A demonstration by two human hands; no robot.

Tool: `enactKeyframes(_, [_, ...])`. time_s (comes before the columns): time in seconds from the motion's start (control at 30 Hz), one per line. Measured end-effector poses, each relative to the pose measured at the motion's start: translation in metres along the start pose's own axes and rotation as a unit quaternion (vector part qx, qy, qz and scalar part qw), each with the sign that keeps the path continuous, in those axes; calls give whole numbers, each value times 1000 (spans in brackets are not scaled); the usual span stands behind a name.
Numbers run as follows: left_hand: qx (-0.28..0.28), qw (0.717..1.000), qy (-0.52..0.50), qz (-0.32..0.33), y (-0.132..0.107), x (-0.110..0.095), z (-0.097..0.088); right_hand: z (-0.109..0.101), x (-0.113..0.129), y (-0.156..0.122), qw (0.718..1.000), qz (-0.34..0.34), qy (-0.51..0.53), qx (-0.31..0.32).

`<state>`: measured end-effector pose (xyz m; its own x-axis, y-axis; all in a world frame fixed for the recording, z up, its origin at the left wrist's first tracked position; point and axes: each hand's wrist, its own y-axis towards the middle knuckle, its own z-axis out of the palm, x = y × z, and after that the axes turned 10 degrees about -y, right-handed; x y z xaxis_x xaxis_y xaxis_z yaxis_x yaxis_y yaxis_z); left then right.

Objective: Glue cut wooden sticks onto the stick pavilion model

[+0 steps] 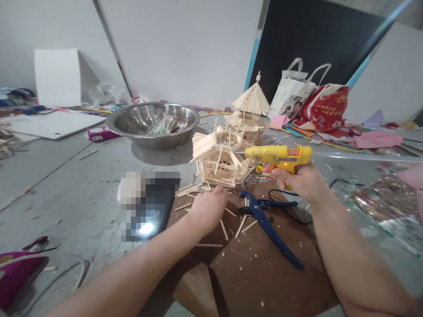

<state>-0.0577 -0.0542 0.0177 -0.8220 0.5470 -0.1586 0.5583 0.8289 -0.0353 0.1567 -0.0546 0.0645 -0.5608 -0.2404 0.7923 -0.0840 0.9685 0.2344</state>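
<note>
My right hand (pixel 302 182) is wrapped around the grip of a yellow hot glue gun (pixel 277 155) with an orange trigger. A clear glue stick (pixel 360 156) runs out of its back. The gun's nozzle points left at the upper part of a hexagonal model of thin wooden sticks (pixel 223 158); whether it touches cannot be told. My left hand (pixel 209 209) is closed low in front of the model's base, its fingertips mostly hidden. Loose wooden sticks (pixel 224 229) lie around it. Blue-handled cutters (pixel 271 233) rest on the brown board (pixel 264 281).
Behind stands a second stick model with a pointed roof (pixel 253 99). A steel basin (pixel 152 141) holds plastic packets. Left of the board lies a dark phone-like device (pixel 155 215). Bags (pixel 327 108) and coloured paper (pixel 380 138) fill the right back. A black cord (pixel 291 215) trails near the cutters.
</note>
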Motion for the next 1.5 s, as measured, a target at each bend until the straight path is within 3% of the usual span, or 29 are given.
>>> enactKeyframes(0.2, [14, 1000, 7, -26, 9, 17, 14, 0, -1, 0, 1000, 2, -2, -2])
enactKeyframes(0.33, [35, 999, -6, -21, 9, 18, 14, 0, -2, 0, 1000, 8, -8, -3])
enactKeyframes(0.7, [-4, 998, -9, -59, 13, 16, 17, 0, -5, 1, 1000, 3, 6, -2])
enactKeyframes(0.97, [8, 999, 29, -37, 8, 8, 8, -2, -5, 0, 1000, -6, 19, -6])
enactKeyframes(1.17, [-37, 998, 27, -32, 2, 5, 4, -7, 2, -1, 999, -15, 12, -26])
enactKeyframes(1.33, [-18, 1000, 9, 1, 3, 9, 3, -7, 3, -1, 999, -13, 7, -29])
enactKeyframes(1.5, [-16, 1000, 3, -21, 5, 15, -1, -7, 2, 0, 999, -17, -5, -36])
